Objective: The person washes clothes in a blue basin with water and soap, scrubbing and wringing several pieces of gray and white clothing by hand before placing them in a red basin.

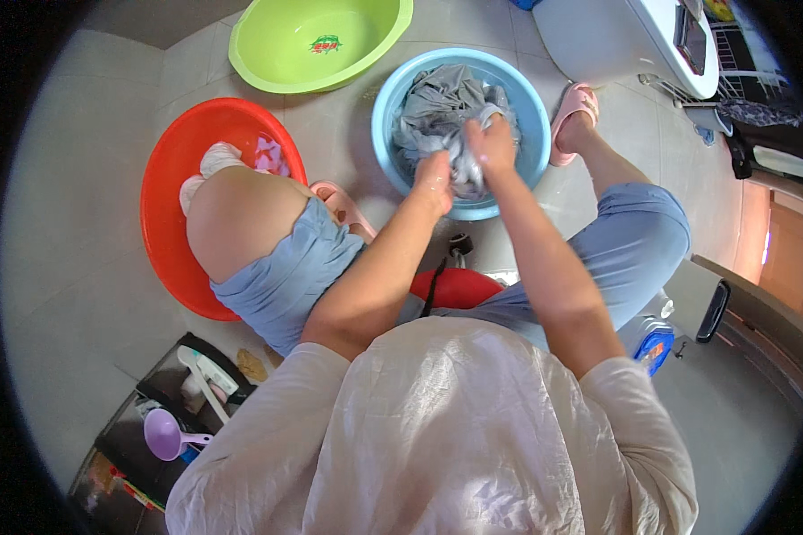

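A light blue plastic basin [383, 137] stands on the tiled floor in front of me. Wet grey cloth [435, 100] fills it, with some water showing around the folds. Both hands are inside the rim. My left hand [433, 179] grips a paler bunch of the wet cloth near the basin's front side. Just right of it, my right hand [492, 144] is closed on another part of the same cloth, and a whitish fold shows above its fingers. The fingertips of both hands are partly hidden in the fabric.
A red basin [164, 247] with white and lilac cloth in it stands left, partly behind my knee. Behind is a lime green basin [288, 47]. A purple ladle [163, 435] lies on a dark shelf at lower left. A white appliance [602, 40] stands at upper right.
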Demonstrator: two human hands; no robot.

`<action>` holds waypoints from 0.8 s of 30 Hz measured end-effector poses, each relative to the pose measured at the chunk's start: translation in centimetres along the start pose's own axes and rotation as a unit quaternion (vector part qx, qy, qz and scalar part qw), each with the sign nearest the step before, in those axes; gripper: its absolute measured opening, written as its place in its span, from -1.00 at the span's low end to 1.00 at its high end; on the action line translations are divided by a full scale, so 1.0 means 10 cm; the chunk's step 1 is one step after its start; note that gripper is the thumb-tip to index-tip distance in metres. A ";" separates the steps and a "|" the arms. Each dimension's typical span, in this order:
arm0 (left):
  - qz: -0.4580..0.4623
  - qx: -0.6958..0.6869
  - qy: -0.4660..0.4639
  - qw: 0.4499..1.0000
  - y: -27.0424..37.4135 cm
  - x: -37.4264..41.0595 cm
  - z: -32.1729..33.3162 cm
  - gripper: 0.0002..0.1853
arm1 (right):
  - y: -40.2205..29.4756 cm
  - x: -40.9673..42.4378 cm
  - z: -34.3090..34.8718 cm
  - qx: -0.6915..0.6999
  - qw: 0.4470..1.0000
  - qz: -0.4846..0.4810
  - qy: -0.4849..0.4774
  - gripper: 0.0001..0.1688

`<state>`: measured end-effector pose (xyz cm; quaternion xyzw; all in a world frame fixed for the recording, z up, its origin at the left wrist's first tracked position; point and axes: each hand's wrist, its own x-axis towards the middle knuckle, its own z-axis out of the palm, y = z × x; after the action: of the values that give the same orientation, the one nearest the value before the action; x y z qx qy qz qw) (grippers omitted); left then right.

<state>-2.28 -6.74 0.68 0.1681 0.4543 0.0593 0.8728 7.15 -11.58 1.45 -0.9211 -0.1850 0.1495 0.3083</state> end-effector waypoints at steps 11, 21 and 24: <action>0.012 0.068 -0.023 0.997 0.09 -0.13 0.10 -0.56 | 0.38 0.72 0.15 -0.007 0.979 0.155 -0.136 -0.42; -0.039 0.082 0.192 0.977 0.03 0.21 -0.34 -0.15 | 0.29 -0.02 0.48 -0.341 0.850 -0.273 -0.295 -0.14; 0.053 0.166 0.220 0.960 0.10 0.27 -0.34 -0.22 | 0.48 -0.04 0.89 -0.493 0.754 -0.280 -0.333 -0.24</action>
<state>-3.40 -4.27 -2.85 0.3170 0.6286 0.0652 0.7072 4.52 -10.73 -8.32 -0.7445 -0.5736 0.2417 -0.2414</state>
